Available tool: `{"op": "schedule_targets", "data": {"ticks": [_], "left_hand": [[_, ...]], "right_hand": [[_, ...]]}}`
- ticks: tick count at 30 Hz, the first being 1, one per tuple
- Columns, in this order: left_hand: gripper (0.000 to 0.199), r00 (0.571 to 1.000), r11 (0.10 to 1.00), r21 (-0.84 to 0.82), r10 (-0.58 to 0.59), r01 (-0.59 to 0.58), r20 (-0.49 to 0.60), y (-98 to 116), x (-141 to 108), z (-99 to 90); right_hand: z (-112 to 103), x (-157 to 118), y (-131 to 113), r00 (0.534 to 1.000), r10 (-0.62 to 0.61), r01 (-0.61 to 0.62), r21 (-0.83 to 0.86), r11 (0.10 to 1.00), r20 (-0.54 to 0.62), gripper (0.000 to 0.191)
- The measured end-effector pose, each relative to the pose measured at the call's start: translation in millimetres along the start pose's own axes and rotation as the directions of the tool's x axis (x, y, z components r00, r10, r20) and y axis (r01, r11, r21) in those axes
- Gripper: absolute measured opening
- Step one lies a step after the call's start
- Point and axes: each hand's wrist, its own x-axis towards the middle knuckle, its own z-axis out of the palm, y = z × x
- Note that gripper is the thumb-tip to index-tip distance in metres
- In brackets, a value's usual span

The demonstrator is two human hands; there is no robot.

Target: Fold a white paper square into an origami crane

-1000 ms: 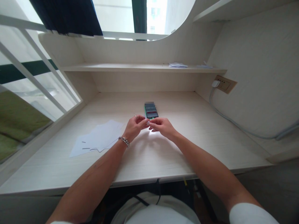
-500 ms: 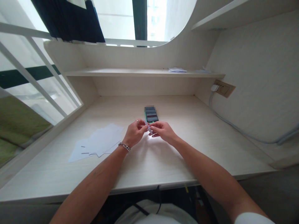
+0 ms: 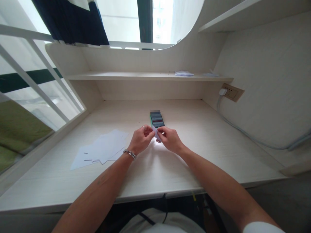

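A small piece of white paper is held between my two hands above the middle of the desk. My left hand pinches its left side; a ring and a chain bracelet show on that hand and wrist. On the paper's right side, the fingers of my right hand are closed on it. Just beyond my fingertips lies a phone with a lit screen and a green edge. Several loose white sheets lie overlapping on the desk to the left of my left hand.
The pale desk has a raised shelf along its back, with folded papers on it. At the right wall, a white plug with a grey cable sits in a socket. A railing stands at the left.
The small paper has turned so that more of its face shows, and it has shifted slightly to the right. The fingers of my right hand have changed their hold on it slightly.
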Motion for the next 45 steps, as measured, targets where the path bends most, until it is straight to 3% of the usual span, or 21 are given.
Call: {"op": "schedule_targets", "data": {"ticks": [4, 8, 13, 18, 25, 38, 45], "left_hand": [[0.019, 0.995, 0.993, 0.078, 0.078, -0.083, 0.062, 6, -5, 3.7], [0.026, 0.981, 0.995, -0.052, 0.090, -0.082, 0.169, 9, -6, 6.4], [0.037, 0.999, 0.966, -0.254, -0.031, 0.040, 0.040, 7, 2, 2.7], [0.039, 0.968, 0.940, -0.269, -0.158, 0.208, 0.196, 4, 4, -1.2], [0.033, 0.966, 0.914, -0.356, -0.111, 0.192, 0.235, 1, 2, -2.0], [0.032, 0.978, 0.953, -0.268, -0.095, 0.143, 0.184, 4, 0, -3.4], [0.034, 0.966, 0.952, -0.230, -0.158, 0.204, 0.203, 8, 0, -5.2]], "right_hand": [[2, 1, 1, 0.998, 0.065, -0.062, 0.088, 0.994, -0.025, 0.018], [0, 9, 5, 0.982, 0.188, -0.174, 0.275, 0.945, -0.026, 0.020], [-5, 13, 4, 0.983, 0.154, -0.109, 0.362, 0.926, -0.098, 0.025], [-4, 7, 1, 0.990, 0.005, 0.036, 0.293, 0.955, -0.140, 0.021], [-6, 1, -4, 0.977, -0.142, 0.170, 0.180, 0.969, -0.162, 0.022], [-6, -3, -5, 0.983, -0.158, 0.170, 0.124, 0.978, -0.097, 0.016], [-6, -1, -2, 0.989, -0.131, 0.136, 0.082, 0.987, -0.063, 0.017]]}}
